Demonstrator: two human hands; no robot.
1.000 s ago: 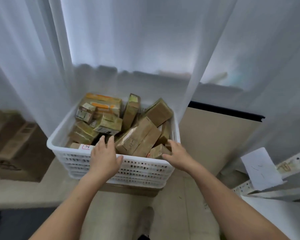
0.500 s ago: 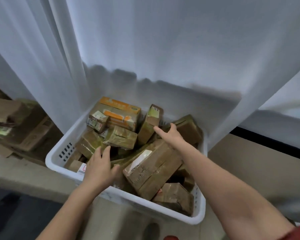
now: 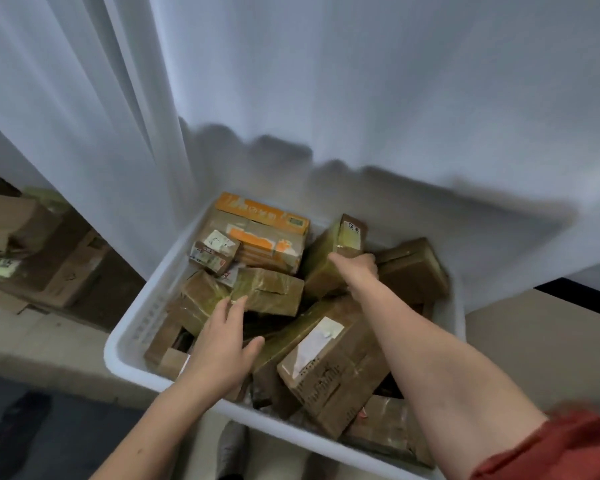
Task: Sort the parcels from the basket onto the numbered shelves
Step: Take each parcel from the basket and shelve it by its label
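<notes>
The right hand (image 3: 359,268) has left the near rim of the basket (image 3: 132,327), reached to the back and now grips the upright parcel (image 3: 347,233). The left hand (image 3: 222,341) has moved in from the rim, fingertips touching the middle box (image 3: 271,289).

A white perforated basket (image 3: 142,317) holds a jumble of brown, tape-wrapped parcels (image 3: 267,292). An orange-printed carton (image 3: 267,237) lies at its far left. A tall parcel (image 3: 326,251) stands tilted beside it, and a large labelled box (image 3: 329,372) slants at the near side.
</notes>
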